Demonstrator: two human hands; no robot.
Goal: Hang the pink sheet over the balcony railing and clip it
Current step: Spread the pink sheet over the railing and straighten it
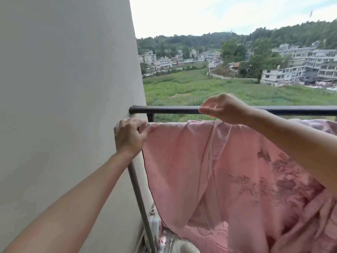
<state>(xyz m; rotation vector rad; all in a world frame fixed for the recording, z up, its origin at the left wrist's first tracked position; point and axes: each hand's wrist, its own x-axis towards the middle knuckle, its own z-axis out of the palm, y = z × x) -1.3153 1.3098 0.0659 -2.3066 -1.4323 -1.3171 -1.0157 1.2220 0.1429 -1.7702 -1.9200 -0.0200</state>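
Observation:
The pink sheet (191,157) with a darker floral print hangs in front of me, its top edge just below the black balcony railing (173,109). My left hand (130,136) pinches the sheet's top left corner next to the wall. My right hand (225,107) hovers at the rail, above the sheet's top edge, fingers loosely curled and apart; I see nothing held in it. No clip is visible.
A white wall (63,106) fills the left side. A grey vertical pipe (139,198) runs down beside the sheet. Bottles (155,223) and a basin rim (184,248) sit on the floor below. Beyond the railing lie fields and buildings.

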